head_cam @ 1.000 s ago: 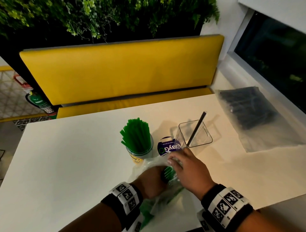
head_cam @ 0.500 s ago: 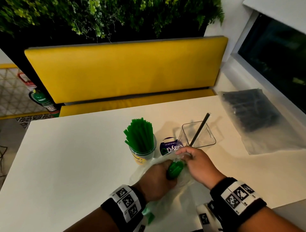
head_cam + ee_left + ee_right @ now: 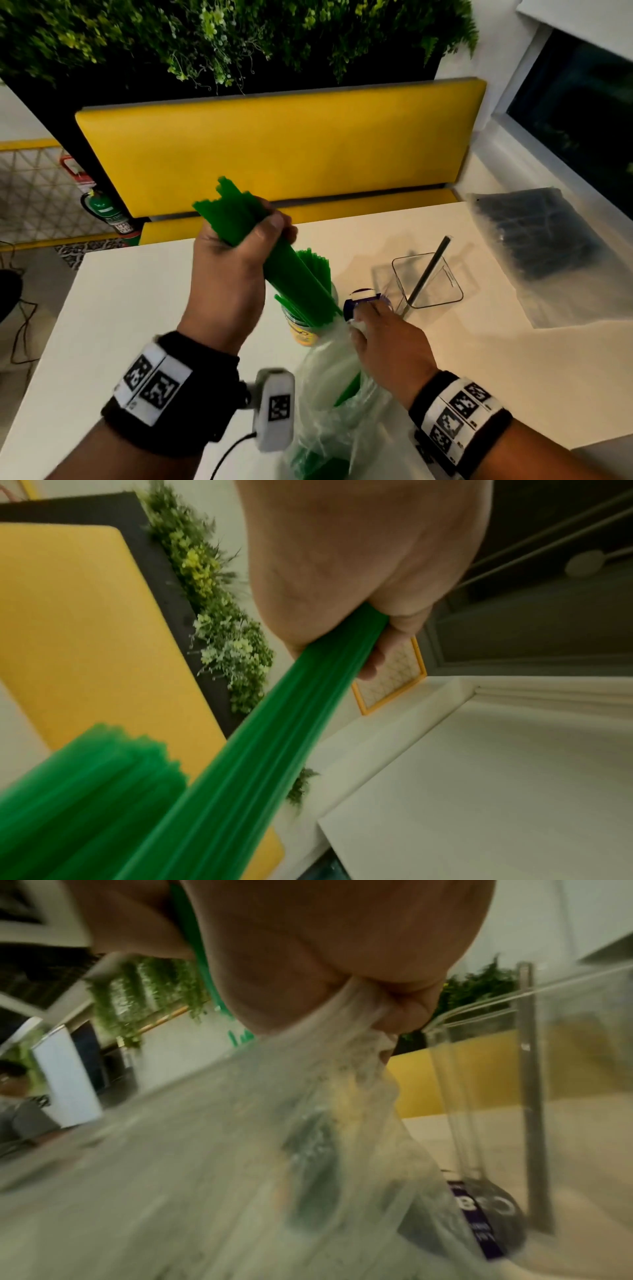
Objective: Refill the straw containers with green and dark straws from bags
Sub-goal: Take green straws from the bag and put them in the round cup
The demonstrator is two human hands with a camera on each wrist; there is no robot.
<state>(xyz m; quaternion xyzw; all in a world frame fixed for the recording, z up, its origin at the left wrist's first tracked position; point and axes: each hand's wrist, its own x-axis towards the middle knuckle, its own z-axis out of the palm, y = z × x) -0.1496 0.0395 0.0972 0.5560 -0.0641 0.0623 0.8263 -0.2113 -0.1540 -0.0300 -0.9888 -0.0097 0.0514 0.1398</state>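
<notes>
Two grips busy: my left hand (image 3: 228, 270) clutches green straws (image 3: 291, 277), my right hand (image 3: 390, 346) at three o'clock pinches the bag (image 3: 329, 387)

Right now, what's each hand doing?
Left hand: grips a bundle of green straws.
Right hand: pinches the clear plastic bag.

A white bench (image 3: 144, 308) fills the lower frame. At its centre stand a round cup of green straws (image 3: 310, 318), a purple-labelled lid (image 3: 363, 301) and a clear square container (image 3: 428, 281) (one dark straw inside). A bag of dark straws (image 3: 541, 246) lies right; a clear plastic bag (image 3: 329, 411) lies at bottom centre.
</notes>
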